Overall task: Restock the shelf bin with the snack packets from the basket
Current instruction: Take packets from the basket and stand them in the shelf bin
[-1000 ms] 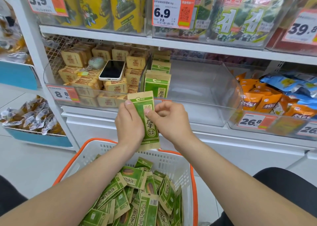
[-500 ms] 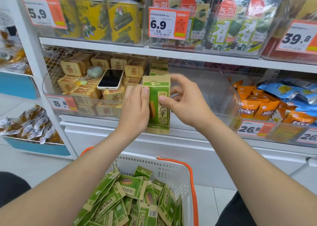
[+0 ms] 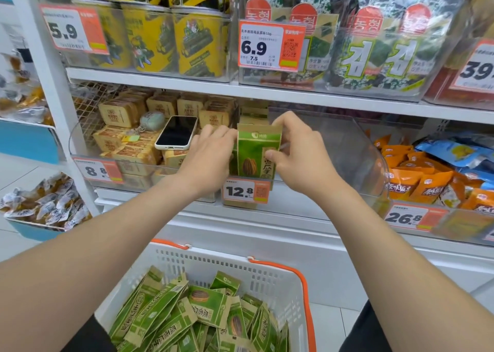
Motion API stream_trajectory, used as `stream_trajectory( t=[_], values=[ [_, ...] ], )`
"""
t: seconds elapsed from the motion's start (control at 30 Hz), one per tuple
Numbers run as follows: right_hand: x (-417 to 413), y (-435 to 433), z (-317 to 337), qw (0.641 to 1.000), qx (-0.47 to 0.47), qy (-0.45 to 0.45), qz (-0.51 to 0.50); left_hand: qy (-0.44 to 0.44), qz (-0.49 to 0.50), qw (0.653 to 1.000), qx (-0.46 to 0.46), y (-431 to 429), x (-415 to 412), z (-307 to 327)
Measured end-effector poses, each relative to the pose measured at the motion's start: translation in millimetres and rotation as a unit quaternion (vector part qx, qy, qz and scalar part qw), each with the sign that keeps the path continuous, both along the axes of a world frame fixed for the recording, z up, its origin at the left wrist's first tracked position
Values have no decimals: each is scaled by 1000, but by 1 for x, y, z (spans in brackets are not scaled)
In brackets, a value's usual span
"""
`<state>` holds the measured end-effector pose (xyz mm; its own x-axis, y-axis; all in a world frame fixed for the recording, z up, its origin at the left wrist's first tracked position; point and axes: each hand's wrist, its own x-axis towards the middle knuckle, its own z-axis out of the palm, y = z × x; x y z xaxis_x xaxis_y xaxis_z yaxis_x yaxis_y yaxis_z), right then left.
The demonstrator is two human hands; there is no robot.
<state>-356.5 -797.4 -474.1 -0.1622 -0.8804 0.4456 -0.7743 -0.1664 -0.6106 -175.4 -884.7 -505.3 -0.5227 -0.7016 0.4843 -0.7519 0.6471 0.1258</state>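
Centre frame: snack packet [image 3: 258,153] pinched upright between left hand [image 3: 211,159] and right hand [image 3: 296,161], label outward, likely for neat facing in shelf bin [image 3: 361,151]; basket [image 3: 280,279] set below for reach

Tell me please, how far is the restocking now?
Done: a few stocked packets already stand at the back of the clear bin. In hand: left hand and right hand hold one green packet upright at the bin's front. Left: many loose packets lie in the basket; most of the bin is empty.
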Motion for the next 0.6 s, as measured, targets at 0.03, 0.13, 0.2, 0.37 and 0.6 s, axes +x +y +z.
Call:
stream_trajectory(
  t=[0.03, 0.13, 0.2, 0.37, 0.6],
  values=[
    [-1, -2, -3, 1000, 23, 12, -7, 3, -7, 1000, -5, -4, 0, 1],
    [-2, -8, -6, 999, 44, 6, -27, 94, -16, 995, 34, -15, 0, 5],
    [2, -12, -8, 998, 58, 10, -26, 163, -21, 984, 63, -20, 1, 6],
    [32, -16, -21, 955, 130, 261, -51, 258, -29, 960, 106, -25, -1, 11],
    [44, -11, -15, 989, 82, 94, -83, 240, -17, 960, 143, -19, 1, 15]
  ],
)
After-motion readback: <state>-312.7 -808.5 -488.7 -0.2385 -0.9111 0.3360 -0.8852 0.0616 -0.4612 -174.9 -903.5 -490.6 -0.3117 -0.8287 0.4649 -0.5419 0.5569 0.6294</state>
